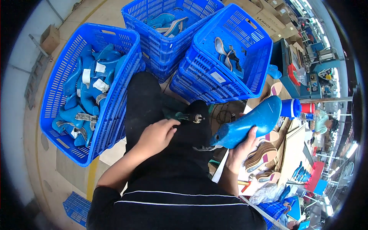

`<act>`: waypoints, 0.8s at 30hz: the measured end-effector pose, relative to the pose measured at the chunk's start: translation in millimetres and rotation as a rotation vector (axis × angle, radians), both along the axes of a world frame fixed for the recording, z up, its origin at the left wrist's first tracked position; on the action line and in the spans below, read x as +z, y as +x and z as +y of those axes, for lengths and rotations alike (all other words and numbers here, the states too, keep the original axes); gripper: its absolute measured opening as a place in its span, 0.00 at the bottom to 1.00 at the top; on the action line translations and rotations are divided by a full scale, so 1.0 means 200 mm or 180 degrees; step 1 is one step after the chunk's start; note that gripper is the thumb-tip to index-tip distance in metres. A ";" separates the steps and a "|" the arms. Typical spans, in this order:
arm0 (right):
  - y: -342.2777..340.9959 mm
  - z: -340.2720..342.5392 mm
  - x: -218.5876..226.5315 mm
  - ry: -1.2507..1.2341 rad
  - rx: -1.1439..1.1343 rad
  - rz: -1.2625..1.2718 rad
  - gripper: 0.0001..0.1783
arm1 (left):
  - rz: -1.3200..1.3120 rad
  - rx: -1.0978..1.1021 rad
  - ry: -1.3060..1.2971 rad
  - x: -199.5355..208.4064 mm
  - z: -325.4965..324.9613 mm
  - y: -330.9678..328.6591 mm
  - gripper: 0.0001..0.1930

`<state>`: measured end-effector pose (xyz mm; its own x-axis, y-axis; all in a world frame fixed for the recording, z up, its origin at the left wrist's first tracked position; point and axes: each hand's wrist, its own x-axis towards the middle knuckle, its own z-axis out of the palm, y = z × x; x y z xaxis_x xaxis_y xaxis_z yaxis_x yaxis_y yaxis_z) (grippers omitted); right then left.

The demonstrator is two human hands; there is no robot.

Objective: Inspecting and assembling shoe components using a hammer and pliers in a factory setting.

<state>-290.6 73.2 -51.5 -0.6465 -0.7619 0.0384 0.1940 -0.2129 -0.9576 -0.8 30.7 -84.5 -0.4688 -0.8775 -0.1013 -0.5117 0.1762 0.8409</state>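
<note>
Right hand (242,147) grips a blue plastic shoe last (251,122) from below, fingers wrapped around its underside, holding it tilted over the lap beside the workbench (295,153). Left hand (156,134) is closed around the handle of a green hand tool (183,116) resting on the black-trousered knee. Three blue slotted crates (115,111) stand ahead; the right one carries a small white rectangular label (217,77) on its near wall, with brown cartons (264,19) behind.

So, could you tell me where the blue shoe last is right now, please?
In the head view, the blue shoe last is right of centre, gripped from below by the right hand, just below the nearest blue crate.
</note>
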 end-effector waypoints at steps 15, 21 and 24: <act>0.17 -0.12 0.07 -0.0001 -0.0050 -0.1327 0.37 | 0.1079 -0.0893 -0.0108 0.10 0.09 -0.26 0.21; 0.21 -0.08 0.08 0.0402 -0.0256 -0.1693 0.34 | 0.1170 -0.0393 -0.0075 0.16 0.05 -0.25 0.23; 0.18 -0.04 0.03 0.0521 -0.0082 -0.1872 0.33 | 0.1357 -0.0360 -0.0337 0.14 0.07 -0.30 0.19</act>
<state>-253.9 65.6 -45.2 -0.5422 -0.7117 -0.4468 0.6968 -0.0837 -0.7123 -59.8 44.8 -57.1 -0.5426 -0.8136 0.2091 -0.0963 0.3075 0.9467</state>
